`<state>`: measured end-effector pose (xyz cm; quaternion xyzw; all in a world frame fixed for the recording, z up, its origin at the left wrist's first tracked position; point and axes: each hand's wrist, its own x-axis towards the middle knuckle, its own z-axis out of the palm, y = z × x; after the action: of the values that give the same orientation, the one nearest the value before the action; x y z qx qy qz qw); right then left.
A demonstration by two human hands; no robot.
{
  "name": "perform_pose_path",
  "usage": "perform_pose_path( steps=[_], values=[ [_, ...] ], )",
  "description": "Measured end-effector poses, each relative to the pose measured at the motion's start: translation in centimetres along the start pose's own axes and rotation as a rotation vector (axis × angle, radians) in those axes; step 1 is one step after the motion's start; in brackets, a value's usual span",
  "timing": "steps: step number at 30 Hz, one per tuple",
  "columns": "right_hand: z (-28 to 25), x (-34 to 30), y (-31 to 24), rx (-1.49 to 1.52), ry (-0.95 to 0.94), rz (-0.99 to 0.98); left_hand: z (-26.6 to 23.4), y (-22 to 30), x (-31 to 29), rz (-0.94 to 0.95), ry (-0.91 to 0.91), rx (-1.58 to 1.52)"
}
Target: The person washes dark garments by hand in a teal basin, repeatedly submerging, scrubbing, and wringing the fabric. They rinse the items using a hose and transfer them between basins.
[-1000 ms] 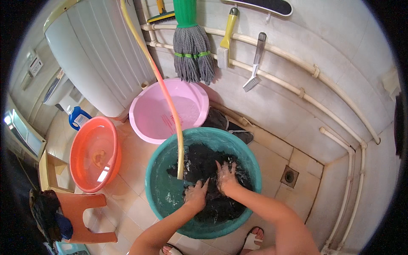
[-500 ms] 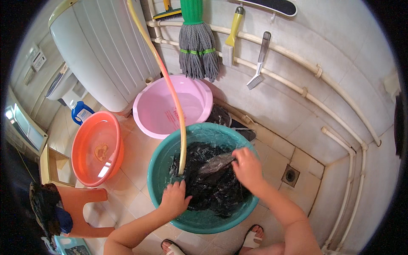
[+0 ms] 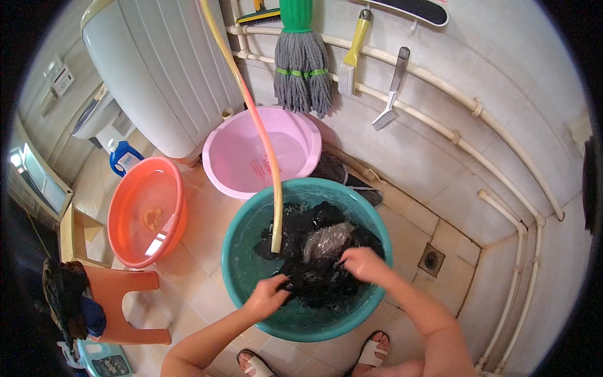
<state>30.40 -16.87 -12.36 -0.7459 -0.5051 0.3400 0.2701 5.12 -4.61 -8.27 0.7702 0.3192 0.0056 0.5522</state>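
A teal basin point(image 3: 242, 279) of water stands on the floor in front of me, with a soaked black garment point(image 3: 314, 276) bunched inside it. A shiny grey patch point(image 3: 328, 242) shows on top of the wet cloth. My left hand point(image 3: 267, 297) is closed on the garment's near left edge. At the right side, my right hand point(image 3: 367, 265) pinches a fold of the same cloth. The yellow hose point(image 3: 277, 213) hangs down into the basin, its end just above the garment's left part. Whether water runs from it I cannot tell.
Behind stands a pink basin point(image 3: 301, 154); an orange basin point(image 3: 164, 179) holding water is at left, beside a blue bottle point(image 3: 124, 157). An orange stool point(image 3: 116, 292) bears dark clothes. A mop point(image 3: 303, 75) and brushes hang on wall pipes. A floor drain point(image 3: 431, 259) lies right.
My right hand has moved down and nearer; the grey patch it held up now lies on the cloth. My left hand has shifted right and nearer, onto the garment's edge.
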Motion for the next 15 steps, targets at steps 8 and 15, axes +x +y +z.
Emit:
perform_pose_path(
  steps=[8, 15],
  values=[
    [-9.3, 0.2, -1.4, 0.263, 0.532, 0.285, -5.1, -2.1, 1.4, -0.361, 0.312, -0.297],
    [-4.2, 0.0, -1.1, -0.332, 0.231, -0.379, -2.9, 0.2, 0.6, 0.488, 0.382, 0.745]
  ],
)
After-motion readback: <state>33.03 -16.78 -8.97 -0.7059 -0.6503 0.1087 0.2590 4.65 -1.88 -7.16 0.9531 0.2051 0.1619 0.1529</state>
